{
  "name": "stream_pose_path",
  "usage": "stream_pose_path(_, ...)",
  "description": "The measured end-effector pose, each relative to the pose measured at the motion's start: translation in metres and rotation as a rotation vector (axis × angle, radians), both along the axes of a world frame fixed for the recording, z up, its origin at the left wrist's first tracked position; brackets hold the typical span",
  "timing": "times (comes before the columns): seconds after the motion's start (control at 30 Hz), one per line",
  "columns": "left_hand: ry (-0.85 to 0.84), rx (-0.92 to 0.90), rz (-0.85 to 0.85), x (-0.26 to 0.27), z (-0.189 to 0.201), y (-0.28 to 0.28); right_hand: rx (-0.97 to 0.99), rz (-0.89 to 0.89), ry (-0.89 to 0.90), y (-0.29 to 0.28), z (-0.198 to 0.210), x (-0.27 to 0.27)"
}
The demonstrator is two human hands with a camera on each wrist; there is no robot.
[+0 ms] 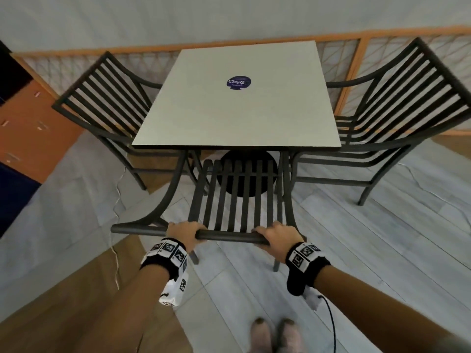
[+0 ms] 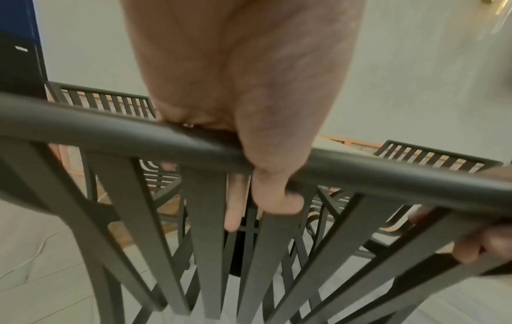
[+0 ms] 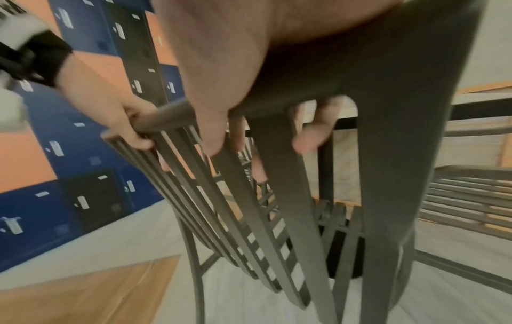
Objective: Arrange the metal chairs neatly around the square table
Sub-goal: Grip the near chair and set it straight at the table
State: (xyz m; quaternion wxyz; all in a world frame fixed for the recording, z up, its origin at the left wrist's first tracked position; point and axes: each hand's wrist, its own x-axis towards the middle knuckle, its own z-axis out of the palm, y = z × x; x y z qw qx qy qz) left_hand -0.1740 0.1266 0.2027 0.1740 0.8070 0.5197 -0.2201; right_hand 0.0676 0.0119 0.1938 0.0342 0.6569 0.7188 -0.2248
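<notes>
A square pale table [image 1: 237, 110] stands ahead on a round black base [image 1: 248, 174]. A dark metal slatted chair [image 1: 237, 197] faces its near edge, seat partly under the top. My left hand [image 1: 184, 231] grips the left part of the chair's top rail [image 1: 229, 236], thumb below the bar in the left wrist view [image 2: 271, 186]. My right hand [image 1: 276, 235] grips the same rail to the right, fingers curled over it [image 3: 221, 122]. One matching chair [image 1: 107, 98] sits at the table's left side, another [image 1: 402, 108] at its right.
A low wooden railing with mesh panels [image 1: 341, 62] runs behind the table. Blue and orange lockers [image 3: 83, 153] line the left. A thin white cable [image 1: 116, 225] trails on the floor left of the chair. My feet [image 1: 275, 335] stand on grey planks behind it.
</notes>
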Motion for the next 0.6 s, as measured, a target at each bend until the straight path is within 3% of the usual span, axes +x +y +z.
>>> stream_pose_path(0.13, -0.027, 0.132, 0.040, -0.006, -0.013, -0.011, 0.045, -0.023, -0.033, -0.003, -0.001, -0.003)
stream_pose_path(0.6, -0.094, 0.162, 0.124, 0.010, -0.013, -0.022, 0.090, -0.032, -0.043, -0.008, -0.003, 0.008)
